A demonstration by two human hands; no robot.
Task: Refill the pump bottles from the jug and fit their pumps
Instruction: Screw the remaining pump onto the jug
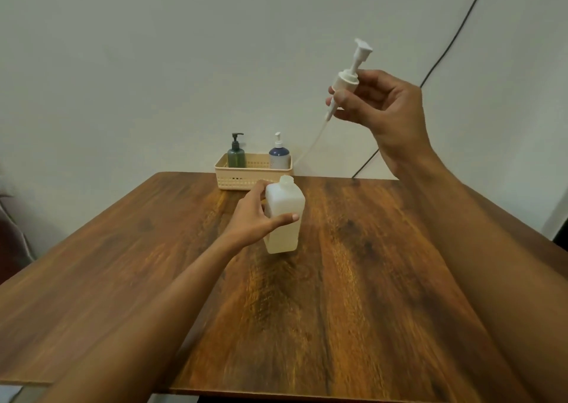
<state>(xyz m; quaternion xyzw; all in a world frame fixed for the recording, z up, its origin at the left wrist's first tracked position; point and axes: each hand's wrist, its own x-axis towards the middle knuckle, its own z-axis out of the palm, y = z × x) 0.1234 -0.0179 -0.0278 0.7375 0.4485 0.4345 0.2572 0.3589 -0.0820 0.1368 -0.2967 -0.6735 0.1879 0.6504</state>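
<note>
White plastic pump (349, 78), pinched at its collar in the curled right hand (384, 107), dip tube (313, 144) slanting toward 7 o'clock; translucent bottle (284, 227), gripped round its body by the left hand (250, 218) mid-way along the table (368, 279), open neck (286, 180) just 7 o'clock of the tube tip.
</note>
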